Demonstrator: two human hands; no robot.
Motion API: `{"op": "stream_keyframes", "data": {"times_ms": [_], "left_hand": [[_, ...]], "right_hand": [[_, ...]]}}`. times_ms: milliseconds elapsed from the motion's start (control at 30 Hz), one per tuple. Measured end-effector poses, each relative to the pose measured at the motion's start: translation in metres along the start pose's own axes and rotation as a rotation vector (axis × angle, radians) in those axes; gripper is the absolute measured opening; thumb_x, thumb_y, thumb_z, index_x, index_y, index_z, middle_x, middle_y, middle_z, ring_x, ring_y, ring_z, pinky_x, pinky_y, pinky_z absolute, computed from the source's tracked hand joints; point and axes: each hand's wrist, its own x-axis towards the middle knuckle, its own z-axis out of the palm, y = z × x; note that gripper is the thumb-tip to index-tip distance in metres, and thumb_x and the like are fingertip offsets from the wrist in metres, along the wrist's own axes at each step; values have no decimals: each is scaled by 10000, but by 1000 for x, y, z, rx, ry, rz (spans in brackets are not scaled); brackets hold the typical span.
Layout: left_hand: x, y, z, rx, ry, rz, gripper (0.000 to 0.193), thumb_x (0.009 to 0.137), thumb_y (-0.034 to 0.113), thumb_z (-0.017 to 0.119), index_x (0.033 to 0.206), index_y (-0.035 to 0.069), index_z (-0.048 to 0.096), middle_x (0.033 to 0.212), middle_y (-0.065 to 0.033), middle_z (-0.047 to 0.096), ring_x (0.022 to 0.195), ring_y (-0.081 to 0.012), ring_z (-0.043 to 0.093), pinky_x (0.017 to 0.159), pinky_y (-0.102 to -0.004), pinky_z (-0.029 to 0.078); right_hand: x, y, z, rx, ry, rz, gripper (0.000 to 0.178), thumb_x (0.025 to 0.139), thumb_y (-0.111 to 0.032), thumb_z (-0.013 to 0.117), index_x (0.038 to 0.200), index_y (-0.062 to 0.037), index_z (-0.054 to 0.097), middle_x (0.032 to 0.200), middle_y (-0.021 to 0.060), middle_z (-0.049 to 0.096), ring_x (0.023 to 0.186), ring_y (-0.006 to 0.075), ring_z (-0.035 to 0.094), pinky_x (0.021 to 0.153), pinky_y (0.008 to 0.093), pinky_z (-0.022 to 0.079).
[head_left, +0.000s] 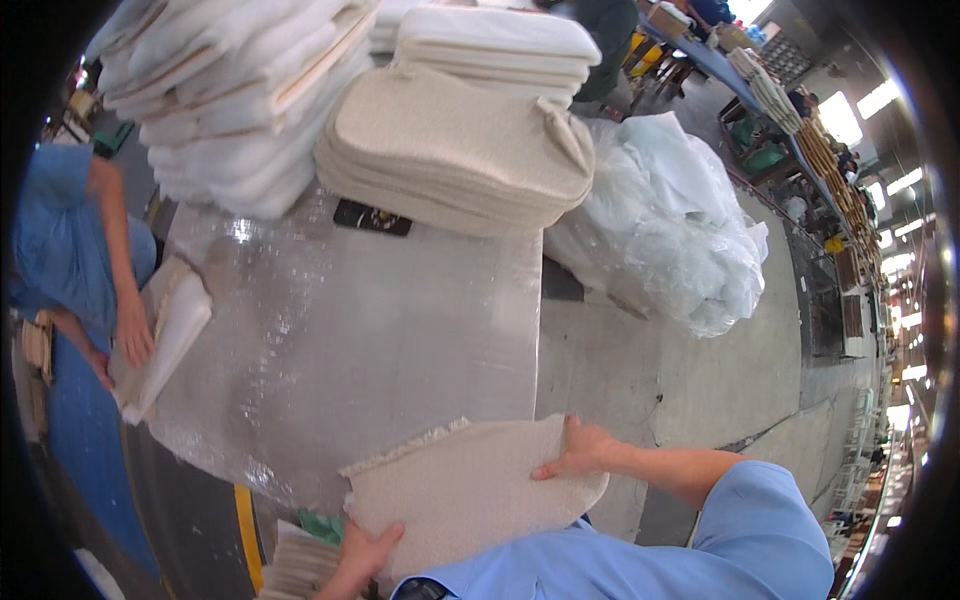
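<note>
A beige woven fabric piece (470,490), rounded at one end and rough-edged along its far side, is held up at the near edge of the table. At its lower left corner my left hand (365,552) grips it, thumb on top and the other fingers hidden beneath. My right hand (582,450) pinches the right end, thumb on the upper face. Beyond it lies the plastic-covered table (400,330). A pile of similar beige fabric pieces (450,140) sits at the table's far end, next to a dark phone-like object (372,218).
Tall stacks of folded white padded cloth (240,100) rise at the far left. A clear plastic bundle (680,225) bulges beside the table on the right. At left, a co-worker's hands (130,335) handle a white and beige piece (175,335). Folded cloths (300,565) lie low beside my left hand.
</note>
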Motion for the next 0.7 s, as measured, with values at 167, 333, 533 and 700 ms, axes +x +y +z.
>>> {"op": "stream_keyframes", "data": {"times_ms": [167,333,533,700], "left_hand": [[4,12,2,150,61,106,794,975,505,698,1529,-24,489,1520,-207,570,1414,-335,530,1168,-420,428],[19,17,-6,186,-32,-15,948,963,670,653,1513,-87,499,1532,-300,541,1475,-389,479,1211,-428,384],[41,19,-6,409,20,-302,987,959,717,623,1477,-118,530,1471,-337,580,1421,-420,531,1190,-433,406],[45,3,-11,189,-51,-209,960,965,705,631,1462,-112,544,1435,-303,621,1367,-375,579,1159,-422,433]], "right_hand": [[7,-4,-2,2,-9,-8,1398,641,-832,840,1458,196,361,1365,364,600,1285,466,627,1051,487,543],[12,-4,-5,13,-25,14,1388,669,-860,795,1450,204,366,1355,365,607,1273,467,636,1046,488,545],[14,-7,-7,32,-43,31,1342,717,-853,763,1461,192,367,1349,351,623,1275,462,637,1044,491,543],[17,-10,-13,45,-74,50,1317,740,-854,741,1458,187,372,1350,351,626,1281,455,635,1056,486,536]]}}
